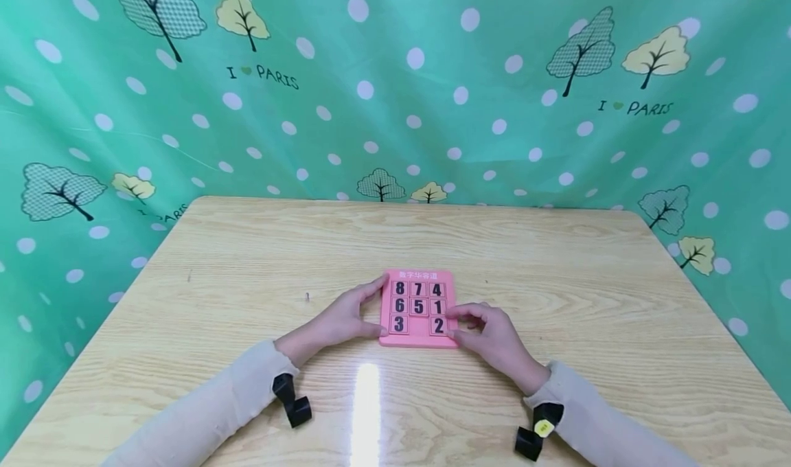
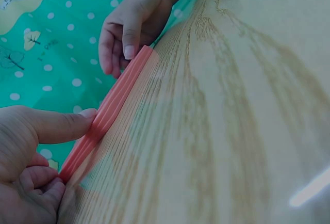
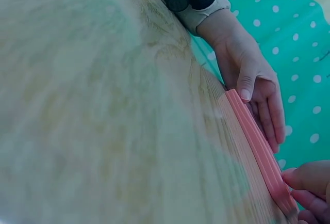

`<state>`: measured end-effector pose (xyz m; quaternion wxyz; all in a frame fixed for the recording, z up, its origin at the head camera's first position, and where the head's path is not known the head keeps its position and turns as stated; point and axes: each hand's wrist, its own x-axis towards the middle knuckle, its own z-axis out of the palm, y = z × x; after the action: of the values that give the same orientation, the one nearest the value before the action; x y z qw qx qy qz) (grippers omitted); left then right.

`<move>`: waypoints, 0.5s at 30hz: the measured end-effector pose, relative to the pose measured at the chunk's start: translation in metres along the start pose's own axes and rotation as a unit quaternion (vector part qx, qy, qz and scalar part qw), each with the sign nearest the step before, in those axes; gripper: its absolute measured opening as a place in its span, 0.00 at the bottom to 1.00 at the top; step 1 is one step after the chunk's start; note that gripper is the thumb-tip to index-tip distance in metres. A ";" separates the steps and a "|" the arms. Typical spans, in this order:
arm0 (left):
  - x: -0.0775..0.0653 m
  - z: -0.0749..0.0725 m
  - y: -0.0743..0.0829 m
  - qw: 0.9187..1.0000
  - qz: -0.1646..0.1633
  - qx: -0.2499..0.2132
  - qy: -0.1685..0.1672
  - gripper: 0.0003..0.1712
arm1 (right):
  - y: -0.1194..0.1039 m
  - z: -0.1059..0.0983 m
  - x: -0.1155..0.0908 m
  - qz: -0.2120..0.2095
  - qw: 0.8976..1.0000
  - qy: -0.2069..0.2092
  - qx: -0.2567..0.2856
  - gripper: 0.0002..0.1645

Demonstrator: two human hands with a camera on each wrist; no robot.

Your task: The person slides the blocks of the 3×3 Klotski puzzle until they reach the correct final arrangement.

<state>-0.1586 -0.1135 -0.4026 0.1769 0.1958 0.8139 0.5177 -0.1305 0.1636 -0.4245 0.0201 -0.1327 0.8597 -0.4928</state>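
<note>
Green polka-dot cloth (image 1: 432, 120), printed with trees and the word PARIS, hangs behind the wood-grain table (image 1: 266, 247), where I can pick out a bright streak of reflected light (image 1: 365, 412) near me. Midway across the tabletop, from my head camera, the pink sliding number puzzle (image 1: 419, 327) lies flat between both hands. Its numbered tiles (image 1: 419, 307) read 8, 7, 4 in the far row, then 6, 5, 1, then 3 and 2 with a gap between them. I see the left hand (image 1: 340, 319) stretched wide, thumb and forefinger holding the puzzle's left edge near its two corners. The right hand (image 1: 497, 340) is narrower, bent fingers and thumb gripping the right edge beside tiles 1 and 2. Black wrist cameras (image 1: 542, 429) sit on both pale sleeves (image 1: 216, 405).
</note>
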 end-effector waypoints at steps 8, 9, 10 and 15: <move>0.002 0.001 -0.003 1.000 -0.006 -0.005 0.002 0.56 | 0.001 0.000 -0.001 0.002 1.000 0.007 -0.006 0.17; 0.004 0.002 -0.008 1.000 -0.004 -0.005 0.003 0.56 | 0.000 0.000 -0.001 0.003 1.000 0.008 -0.008 0.17; 0.005 0.002 -0.012 1.000 -0.003 -0.004 0.004 0.56 | 0.000 0.000 -0.001 0.002 1.000 0.008 -0.008 0.17; 0.009 0.001 -0.022 1.000 0.006 -0.003 0.005 0.57 | -0.001 0.002 -0.001 0.003 1.000 0.006 -0.004 0.17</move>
<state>-0.1683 -0.1166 -0.4239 0.1703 0.1977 0.8122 0.5217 -0.1292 0.1621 -0.4247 0.0159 -0.1276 0.8621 -0.4902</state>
